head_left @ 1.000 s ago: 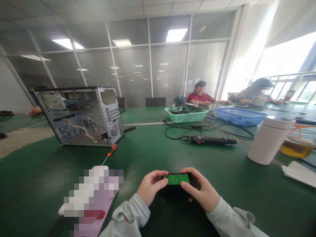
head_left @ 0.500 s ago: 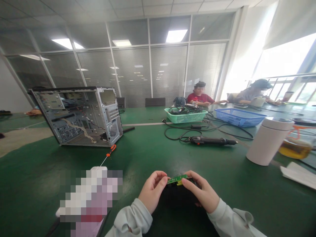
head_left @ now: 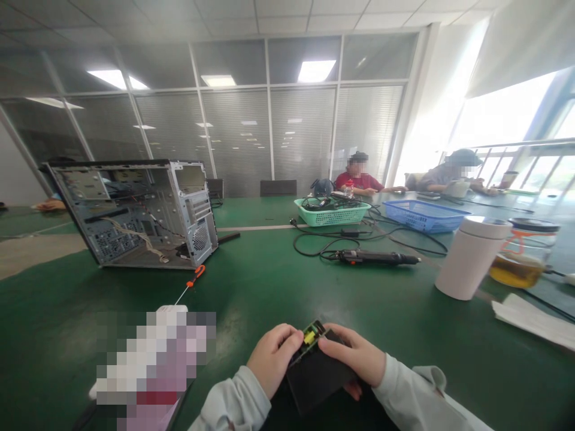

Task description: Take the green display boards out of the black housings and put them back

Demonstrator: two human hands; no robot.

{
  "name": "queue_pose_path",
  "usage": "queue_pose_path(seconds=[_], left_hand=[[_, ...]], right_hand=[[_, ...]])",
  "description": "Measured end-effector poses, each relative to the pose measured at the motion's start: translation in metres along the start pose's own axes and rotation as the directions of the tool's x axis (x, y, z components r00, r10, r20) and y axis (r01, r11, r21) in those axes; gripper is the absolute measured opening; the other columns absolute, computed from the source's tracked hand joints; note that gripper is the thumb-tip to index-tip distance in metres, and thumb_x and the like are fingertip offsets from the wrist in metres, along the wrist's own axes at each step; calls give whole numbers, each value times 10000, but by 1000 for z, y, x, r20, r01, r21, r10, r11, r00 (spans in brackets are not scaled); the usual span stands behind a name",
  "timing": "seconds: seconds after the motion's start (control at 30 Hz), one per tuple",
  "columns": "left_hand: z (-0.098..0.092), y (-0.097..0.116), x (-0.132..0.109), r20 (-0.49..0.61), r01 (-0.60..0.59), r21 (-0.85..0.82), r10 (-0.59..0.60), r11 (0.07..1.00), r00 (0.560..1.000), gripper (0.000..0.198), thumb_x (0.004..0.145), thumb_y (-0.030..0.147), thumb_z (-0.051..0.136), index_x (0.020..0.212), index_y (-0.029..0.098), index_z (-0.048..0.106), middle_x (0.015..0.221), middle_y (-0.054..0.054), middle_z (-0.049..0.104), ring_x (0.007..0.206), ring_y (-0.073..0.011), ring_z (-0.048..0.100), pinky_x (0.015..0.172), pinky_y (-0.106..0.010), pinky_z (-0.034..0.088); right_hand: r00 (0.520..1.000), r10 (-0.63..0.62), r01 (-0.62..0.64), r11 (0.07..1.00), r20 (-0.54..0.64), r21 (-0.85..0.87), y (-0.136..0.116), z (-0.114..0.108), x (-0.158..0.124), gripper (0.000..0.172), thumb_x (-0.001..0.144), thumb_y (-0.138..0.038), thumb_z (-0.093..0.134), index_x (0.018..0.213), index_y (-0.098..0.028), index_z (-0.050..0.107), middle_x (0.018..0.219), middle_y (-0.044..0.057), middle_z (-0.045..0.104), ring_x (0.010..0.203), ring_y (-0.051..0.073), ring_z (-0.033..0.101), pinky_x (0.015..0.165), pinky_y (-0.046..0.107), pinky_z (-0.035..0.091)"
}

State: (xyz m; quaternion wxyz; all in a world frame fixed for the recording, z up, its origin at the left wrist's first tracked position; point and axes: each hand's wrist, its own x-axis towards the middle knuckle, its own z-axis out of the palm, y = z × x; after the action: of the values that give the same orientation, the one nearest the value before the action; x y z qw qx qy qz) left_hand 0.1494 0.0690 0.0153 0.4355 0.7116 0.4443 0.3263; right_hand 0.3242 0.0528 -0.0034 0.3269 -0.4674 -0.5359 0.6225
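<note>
Low in front of me is a flat black case (head_left: 320,380), tilted, with a green circuit board (head_left: 309,339) bearing a yellow component at its upper end. My left hand (head_left: 275,358) is closed at the left side, its thumb on the board; its other fingers are partly hidden behind. My right hand (head_left: 359,356) wraps round the case's right side, thumb at the board's right edge and fingertips showing below. How far the board sits inside the case I cannot tell.
An opened computer case (head_left: 135,215) stands at left, an orange-handled screwdriver (head_left: 196,276) before it. A black electric screwdriver (head_left: 377,257) lies ahead. Beyond are a green basket (head_left: 335,214) of cables and a blue basket (head_left: 424,216). A white tumbler (head_left: 469,257) stands right. Two people sit far right.
The board and black case have been tilted, so the case's broad face and the yellow component now show. Both hands keep their grip. The view has shifted slightly to the right.
</note>
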Motion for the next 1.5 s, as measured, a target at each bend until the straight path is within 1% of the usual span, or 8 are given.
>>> queue_pose_path(seconds=[0.17,0.4,0.57,0.77,1.03,1.2,1.33,1.5], left_hand=[[-1,-12,8,-142,112,-321,-164,940,976,326,725,486,488,641,180,560,571,12,541,549,-142,493,535,-246,378],[-12,-19,17,6,254,-741,-372,621,928,411,788,418,375,868,82,597,477,9,518,329,-90,431,364,-207,273],[-15,-9,14,11,241,-788,-379,566,926,397,819,316,321,922,58,605,499,-17,552,372,-96,471,397,-203,316],[-13,-11,14,3,240,-778,-380,580,925,392,797,346,374,913,65,620,527,-29,577,399,-107,492,410,-211,343],[-13,-13,14,-12,240,-785,-402,570,916,389,811,346,359,908,78,623,523,-22,580,400,-98,494,405,-198,357],[-12,-11,14,-6,245,-791,-408,561,913,414,842,337,313,968,69,604,521,-20,581,399,-95,497,400,-193,353],[-13,-9,14,-6,249,-795,-417,553,909,431,863,316,274,983,53,593,501,-20,577,384,-95,492,396,-193,350],[-13,-11,19,27,277,-809,-438,518,899,489,878,310,206,964,21,591,451,-25,560,351,-99,484,369,-193,335]], right_hand=[[999,4,-5,999,52,33,6,0,-2,817,551,-663,637,1079,-92,386,535,20,572,300,124,496,249,125,366],[971,175,-214,941,164,262,-5,-8,-3,587,706,-666,503,756,-82,535,491,69,558,396,163,567,289,129,381],[934,325,-350,743,149,571,-17,-11,-8,688,919,-569,97,883,-75,575,541,79,577,425,155,573,373,170,417],[958,271,-253,626,99,738,-11,-11,-6,687,870,-680,141,841,-127,549,649,62,602,505,152,587,481,205,438],[949,262,-307,630,177,713,-16,-3,-8,743,877,-657,56,809,-98,540,707,90,603,549,177,605,481,230,456],[970,146,-32,868,-194,495,-15,-9,-6,514,760,-579,579,984,-127,479,920,88,589,707,182,613,556,214,482],[769,-302,326,943,-563,-60,-14,-34,-12,641,560,-550,752,976,-156,467,971,108,571,833,248,571,661,307,494],[595,-428,159,892,-680,-422,15,-102,-59,595,585,-565,706,1000,-186,511,997,143,559,907,304,532,723,422,451]])
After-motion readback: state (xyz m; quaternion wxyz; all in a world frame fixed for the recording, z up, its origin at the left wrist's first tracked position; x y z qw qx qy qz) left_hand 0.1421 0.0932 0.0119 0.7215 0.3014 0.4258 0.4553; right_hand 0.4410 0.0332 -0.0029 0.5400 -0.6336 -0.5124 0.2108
